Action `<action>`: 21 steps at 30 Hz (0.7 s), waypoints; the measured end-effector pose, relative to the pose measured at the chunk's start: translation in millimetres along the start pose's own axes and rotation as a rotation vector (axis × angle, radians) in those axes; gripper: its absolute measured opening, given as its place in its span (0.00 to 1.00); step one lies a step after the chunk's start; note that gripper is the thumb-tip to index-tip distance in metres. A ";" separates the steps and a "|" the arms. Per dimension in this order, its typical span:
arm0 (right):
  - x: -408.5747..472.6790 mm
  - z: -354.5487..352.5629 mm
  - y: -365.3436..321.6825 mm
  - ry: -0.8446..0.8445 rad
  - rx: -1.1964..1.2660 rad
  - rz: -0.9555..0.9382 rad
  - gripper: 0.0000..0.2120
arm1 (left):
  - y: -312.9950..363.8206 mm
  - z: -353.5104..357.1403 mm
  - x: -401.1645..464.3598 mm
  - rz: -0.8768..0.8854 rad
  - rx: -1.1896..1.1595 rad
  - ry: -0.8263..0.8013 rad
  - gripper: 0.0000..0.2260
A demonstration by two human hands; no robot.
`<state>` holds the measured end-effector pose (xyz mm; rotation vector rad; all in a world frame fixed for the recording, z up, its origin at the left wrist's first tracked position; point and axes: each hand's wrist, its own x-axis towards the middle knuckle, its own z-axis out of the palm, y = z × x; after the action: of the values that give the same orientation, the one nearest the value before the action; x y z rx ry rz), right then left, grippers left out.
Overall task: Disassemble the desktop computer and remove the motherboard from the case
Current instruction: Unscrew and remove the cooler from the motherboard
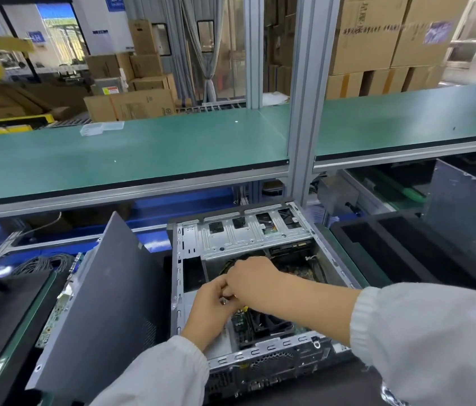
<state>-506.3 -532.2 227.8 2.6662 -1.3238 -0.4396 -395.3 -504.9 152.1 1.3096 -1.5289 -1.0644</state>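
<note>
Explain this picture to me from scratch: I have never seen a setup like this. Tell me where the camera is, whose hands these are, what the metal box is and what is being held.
There is only one picture, taken by a wide-angle camera worn on a person's head, looking forward and down. No robot is involved: the two white sleeves belong to that person.

The metal box is an opened desktop computer case lying on its side on the workbench. Inside, part of the green motherboard and a black fan show. The dark grey side panel leans to the left of the case.

The left hand and the right hand meet over the middle of the case, fingers curled together around something small. What it is cannot be told; the hands hide it.

Above runs a green shelf with a clear plastic box. Cardboard boxes stand behind.
</note>
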 end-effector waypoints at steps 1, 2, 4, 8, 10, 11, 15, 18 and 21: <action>1.3 1.1 -5.9 -0.019 -0.037 0.002 0.11 | -1.0 0.6 0.4 -0.007 0.031 0.019 0.15; 1.9 2.4 -10.9 -0.028 -0.071 -0.004 0.11 | -1.8 0.6 0.8 -0.016 0.053 0.037 0.17; 0.7 3.6 -13.4 -0.006 -0.104 -0.020 0.11 | -3.5 0.7 1.1 -0.023 0.080 0.060 0.18; -3.8 5.7 -3.4 0.066 -0.002 -0.038 0.13 | -1.1 4.7 0.2 -0.002 0.133 0.099 0.11; -6.1 5.3 0.3 0.079 0.002 -0.089 0.15 | 0.0 5.5 -1.1 0.002 0.169 0.128 0.08; -7.2 4.3 1.5 0.092 -0.010 -0.125 0.14 | 0.3 5.3 -1.7 -0.002 0.176 0.148 0.08; -9.5 1.0 4.7 0.142 -0.076 -0.343 0.13 | 3.8 3.1 -5.6 -0.022 0.168 0.202 0.12; -13.4 -1.0 12.8 0.095 -0.027 -0.381 0.15 | 3.3 -3.8 -4.5 -0.011 0.033 0.037 0.18; -16.8 -3.6 21.1 0.059 0.052 -0.315 0.17 | 3.3 -9.2 -1.7 0.002 -0.010 -0.056 0.15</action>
<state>-530.7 -531.7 239.8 2.9161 -0.9127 -0.3595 -387.3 -503.7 157.8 1.2810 -1.5638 -1.1151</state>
